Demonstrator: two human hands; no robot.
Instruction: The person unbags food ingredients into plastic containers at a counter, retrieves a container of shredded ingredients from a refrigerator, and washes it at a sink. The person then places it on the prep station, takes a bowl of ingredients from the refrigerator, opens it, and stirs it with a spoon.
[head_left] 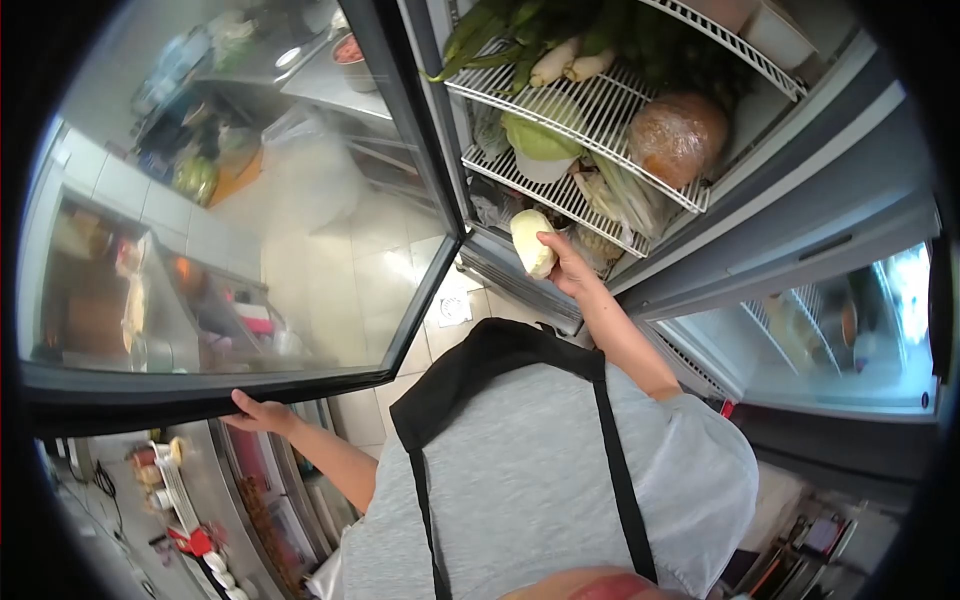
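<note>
My right hand [568, 264] is closed around a pale yellow-white, oblong piece that looks like a vegetable [532, 243], in front of the fridge's lower shelves. My left hand [262, 413] grips the dark edge of the open glass fridge door [300, 392]; part of its fingers is hidden behind the frame. On the wire shelf [600, 115] above my right hand are white radishes [570, 65] with green leafy vegetables and a round brown item in plastic wrap [678, 138]. Below lie a green cabbage [543, 135] and pale stalks in a bag [620, 195].
A second glass fridge door [850, 330] stands at the right. Through the open door's misted glass I see a metal table [340, 85] with a bowl [350, 55]. A floor drain [453, 308] sits in the tiled floor. Lower left is a steel counter [205, 450] holding containers.
</note>
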